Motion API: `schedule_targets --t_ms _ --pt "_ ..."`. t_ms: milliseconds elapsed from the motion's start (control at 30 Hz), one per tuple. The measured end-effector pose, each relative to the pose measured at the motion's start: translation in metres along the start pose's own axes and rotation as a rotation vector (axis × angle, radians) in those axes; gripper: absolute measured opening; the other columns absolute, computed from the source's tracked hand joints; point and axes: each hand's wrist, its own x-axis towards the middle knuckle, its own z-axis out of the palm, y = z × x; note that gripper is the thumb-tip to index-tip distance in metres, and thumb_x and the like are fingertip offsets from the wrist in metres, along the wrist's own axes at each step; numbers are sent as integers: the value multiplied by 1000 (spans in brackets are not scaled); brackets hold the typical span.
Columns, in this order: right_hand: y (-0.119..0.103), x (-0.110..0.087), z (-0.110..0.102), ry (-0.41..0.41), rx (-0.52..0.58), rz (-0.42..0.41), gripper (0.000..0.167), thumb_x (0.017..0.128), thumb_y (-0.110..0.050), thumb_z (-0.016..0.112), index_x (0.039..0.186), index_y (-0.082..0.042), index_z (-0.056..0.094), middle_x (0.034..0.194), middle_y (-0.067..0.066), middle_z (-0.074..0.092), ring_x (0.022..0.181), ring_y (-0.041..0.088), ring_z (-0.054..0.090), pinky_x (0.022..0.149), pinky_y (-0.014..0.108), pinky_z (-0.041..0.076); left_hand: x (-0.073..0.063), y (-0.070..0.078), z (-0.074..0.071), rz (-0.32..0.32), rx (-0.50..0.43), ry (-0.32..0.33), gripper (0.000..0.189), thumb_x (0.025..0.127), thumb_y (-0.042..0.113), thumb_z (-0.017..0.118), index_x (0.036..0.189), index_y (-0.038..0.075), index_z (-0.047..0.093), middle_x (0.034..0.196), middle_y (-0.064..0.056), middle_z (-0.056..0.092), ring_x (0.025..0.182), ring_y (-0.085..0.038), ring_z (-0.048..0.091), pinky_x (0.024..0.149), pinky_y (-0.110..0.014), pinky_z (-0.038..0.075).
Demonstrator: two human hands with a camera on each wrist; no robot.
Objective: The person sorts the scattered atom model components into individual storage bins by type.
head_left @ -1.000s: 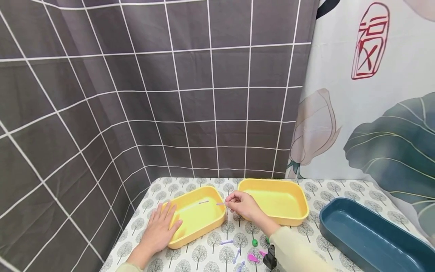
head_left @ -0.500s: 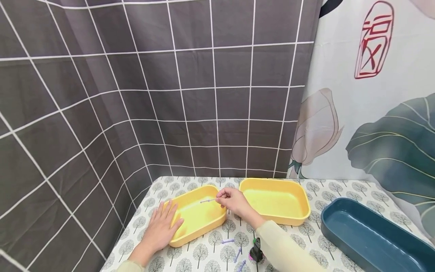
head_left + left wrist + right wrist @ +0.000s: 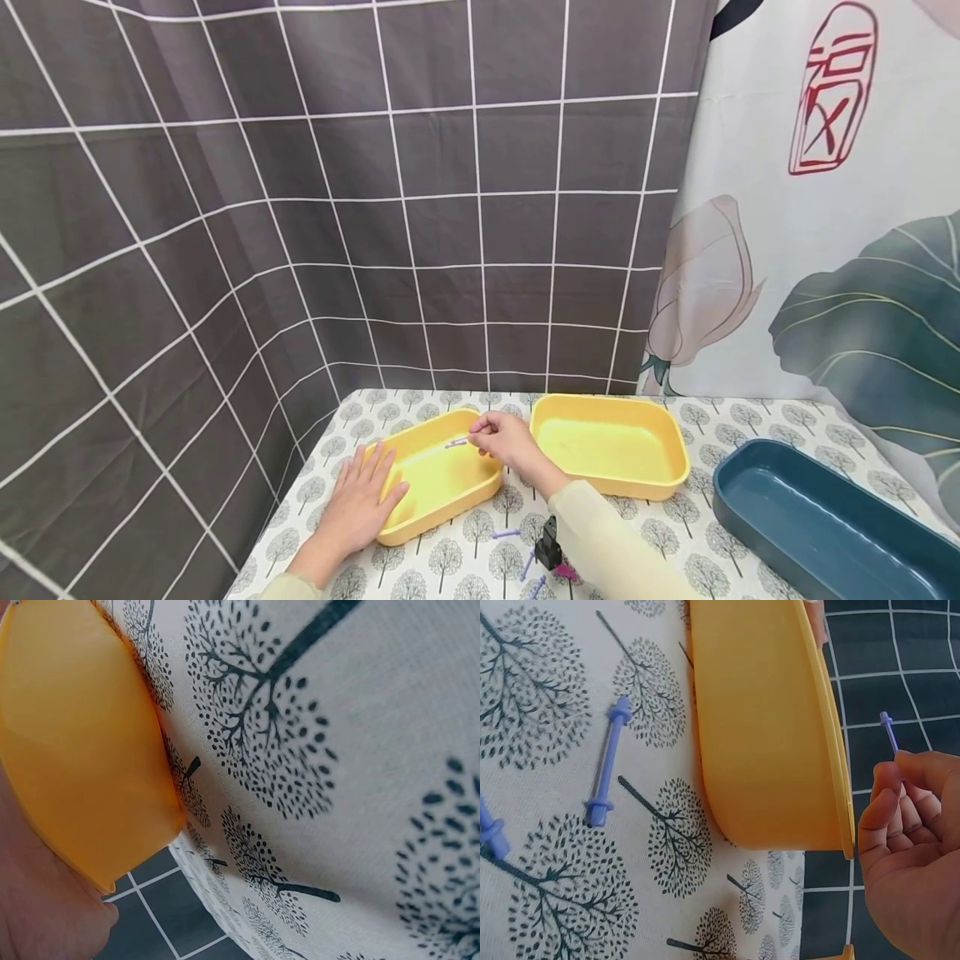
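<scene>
My left hand (image 3: 358, 500) lies with fingers spread over the left end of a yellow tray (image 3: 450, 507). In the left wrist view that hand (image 3: 52, 900) is at the rim of the tray (image 3: 90, 750). Between thumb and fingertip, my right hand (image 3: 510, 440) pinches a small purple rod (image 3: 890, 736) with a collared end, above the tray's right end. Another thin purple rod (image 3: 454, 443) shows by the fingertips over the tray. Several like it lie on the cloth, among them a purple rod (image 3: 609, 766) in the right wrist view.
To the right stands a second yellow tray (image 3: 611, 483), and beyond it a long dark blue tray (image 3: 810, 546). A pink piece (image 3: 566, 572) lies near the black wrist camera (image 3: 548, 543). The tree-print cloth (image 3: 446, 567) covers the table; a checked curtain (image 3: 510, 242) hangs behind.
My right hand has moved left with the purple rod, from beside the tray to over its right end. The right sleeve now covers the green pieces. My left hand stays on the tray.
</scene>
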Motion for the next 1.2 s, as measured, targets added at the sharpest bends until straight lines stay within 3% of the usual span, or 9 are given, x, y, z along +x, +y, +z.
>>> schedule_targets --t_ms 233,400,800,1000,1200 --pt "-3 6 2 13 8 18 6 90 -9 74 92 -7 69 84 11 71 66 11 62 60 23 50 -1 0 1 2 6 8 68 105 52 44 155 6 40 166 -16 24 153 -46 13 122 -63 12" --pt "-3 8 3 31 -9 21 7 89 -10 74 92 -7 69 86 16 73 65 12 63 58 22 50 -1 2 -1 5 -11 18 67 105 51 46 154 6 41 165 -17 26 152 -47 14 121 -64 13" --pt "-1 13 3 27 0 35 9 91 -13 73 98 -8 71 84 7 73 66 10 64 61 23 52 1 1 1 0 2 0 68 105 52 43 156 6 38 166 -16 23 153 -45 12 122 -63 11" --pt "1 10 0 18 50 23 8 92 -9 70 99 -5 71 87 8 72 70 13 64 66 30 54 2 0 2 -2 4 1 69 105 52 43 156 7 38 166 -16 22 153 -45 12 122 -63 11" --pt "1 7 -8 14 19 -4 10 93 -12 71 100 -6 72 90 12 73 71 13 64 62 26 53 2 -2 2 -4 0 -3 70 105 53 43 156 6 37 166 -15 21 153 -44 12 122 -63 11"
